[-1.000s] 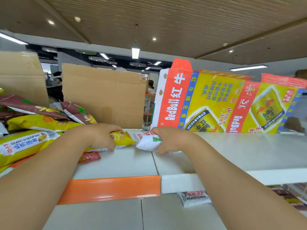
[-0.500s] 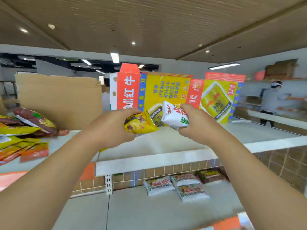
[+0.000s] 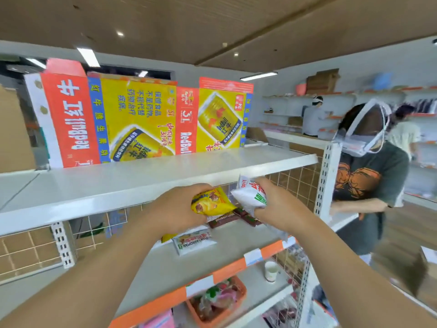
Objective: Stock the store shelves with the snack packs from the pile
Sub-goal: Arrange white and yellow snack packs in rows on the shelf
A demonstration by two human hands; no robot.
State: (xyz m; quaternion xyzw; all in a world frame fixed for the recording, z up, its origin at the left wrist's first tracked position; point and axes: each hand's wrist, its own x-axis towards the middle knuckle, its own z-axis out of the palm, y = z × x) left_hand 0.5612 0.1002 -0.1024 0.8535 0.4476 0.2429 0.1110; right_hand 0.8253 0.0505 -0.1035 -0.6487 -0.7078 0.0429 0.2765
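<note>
My left hand [image 3: 176, 208] grips a yellow snack pack [image 3: 210, 204] and my right hand [image 3: 275, 204] grips a white snack pack [image 3: 249, 195]. Both packs hover side by side just below the front edge of the white top shelf [image 3: 118, 185], above the middle shelf [image 3: 236, 247]. A white pack [image 3: 194, 241] and dark brown packs [image 3: 224, 218] lie on that middle shelf under my hands. The pile itself is out of view.
A flattened RedBull carton [image 3: 142, 119] stands on the top shelf. A person [image 3: 369, 176] wearing a headset stands at the shelf's right end. On the lower shelf sit an orange basket [image 3: 220, 301] of goods and a white cup [image 3: 270, 271].
Both hands lifted their packs off the top shelf, carried them rightward and lowered them to below its edge. The view swung right, so the snack pile left the frame.
</note>
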